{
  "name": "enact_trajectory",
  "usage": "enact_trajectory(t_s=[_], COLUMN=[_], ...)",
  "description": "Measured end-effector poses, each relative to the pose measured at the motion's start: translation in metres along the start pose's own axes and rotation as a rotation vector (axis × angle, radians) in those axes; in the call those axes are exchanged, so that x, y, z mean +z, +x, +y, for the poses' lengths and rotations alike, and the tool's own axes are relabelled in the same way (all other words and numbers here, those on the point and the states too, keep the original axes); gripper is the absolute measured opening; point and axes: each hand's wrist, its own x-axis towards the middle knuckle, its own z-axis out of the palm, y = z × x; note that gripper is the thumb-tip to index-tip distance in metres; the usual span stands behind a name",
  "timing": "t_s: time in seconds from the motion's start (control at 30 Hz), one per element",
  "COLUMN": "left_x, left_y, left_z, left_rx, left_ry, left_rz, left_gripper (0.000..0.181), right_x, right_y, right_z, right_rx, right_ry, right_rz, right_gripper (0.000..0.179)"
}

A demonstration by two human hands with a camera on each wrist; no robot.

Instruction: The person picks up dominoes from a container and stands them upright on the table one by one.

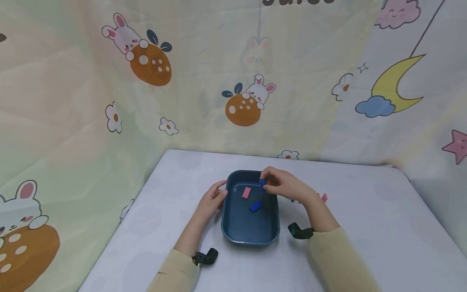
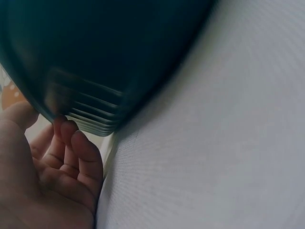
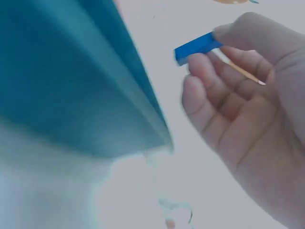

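Observation:
A dark blue rectangular tray [image 1: 249, 237] stands on the table, with a pink block [image 1: 246, 192] and a blue block [image 1: 256, 206] lying inside. At its left side my left hand [image 1: 211, 201] grips the rim and outer wall. In the left wrist view the left hand's [image 2: 52, 176] curled fingertips meet the tray's ribbed side [image 2: 95, 107]. My right hand [image 1: 286, 184] pinches another blue block [image 1: 262, 183] between thumb and fingertips, over the tray's far right corner. The right wrist view shows this small blue block [image 3: 195, 47] jutting from the fingers, beside the tray wall [image 3: 95, 95].
Right of the tray, partly behind my right wrist, lie a pink piece [image 1: 324, 198] and small dark bits [image 1: 294, 200]. A white cloth covers the table [image 1: 365, 251]. Behind it hangs a printed curtain [image 1: 204, 81] with rabbits and flowers.

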Motion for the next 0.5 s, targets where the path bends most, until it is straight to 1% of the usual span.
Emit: enact_trajectory(t_s=[0.13,0.27,0.4,0.5], left_x=[0.000,0.001,0.001,0.002], left_y=[-0.001,0.000,0.001,0.002], left_z=[0.000,-0.001,-0.001,-0.001], left_rx=[0.006,0.005,-0.002,-0.008], left_ry=[-0.001,-0.007,-0.012,-0.021], left_rz=[0.002,0.002,0.001,0.004], left_gripper=[0.046,0.045,0.044,0.042], right_x=[-0.004,0.000,0.006,0.010], right_y=[-0.028,-0.055,-0.077,-0.088], right_z=[0.019,0.039,0.056,0.065], right_rx=[0.044,0.062,0.098,0.135], right_ry=[0.025,0.029,-0.001,-0.032], right_rz=[0.098,0.193,0.280,0.318], right_gripper=[0.023,0.024,0.024,0.024])
